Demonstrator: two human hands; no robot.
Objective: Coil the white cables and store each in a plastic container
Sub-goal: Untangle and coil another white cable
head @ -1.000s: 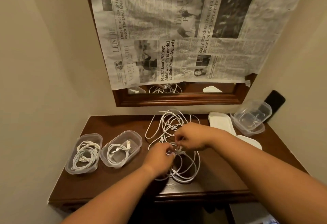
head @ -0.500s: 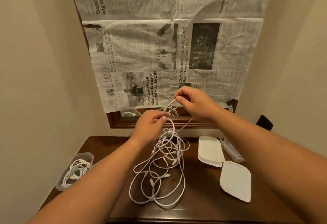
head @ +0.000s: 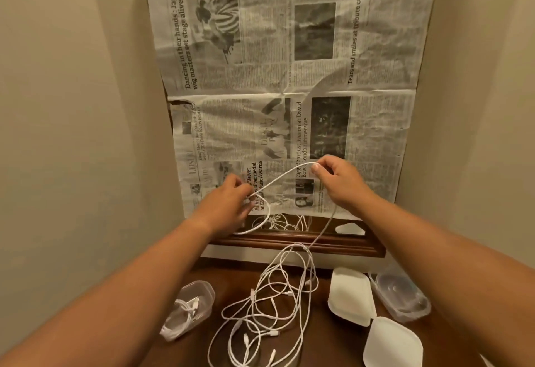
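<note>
Grips of the left hand [head: 228,204] and right hand [head: 338,181] are both closed on one white cable [head: 278,182], held up in front of the newspaper [head: 289,77].
Right grip: thumb and forefinger pinch the cable at the top of its arc, the other fingers curled. Left grip: lower and further left, fingertips pinched on the same cable, a small loop hanging under the hand; finger detail is blurred. From the right grip the cable drops to a loose cable tangle [head: 272,308] on the dark wooden tabletop [head: 327,346], below and between the two hands, with connectors showing among the strands. Left of the tangle is a clear plastic container [head: 202,294] holding a coiled cable [head: 185,308]. Right of the tangle are two white lids [head: 350,294], just beside each other, and a clear tub [head: 402,297] near the wall.
</note>
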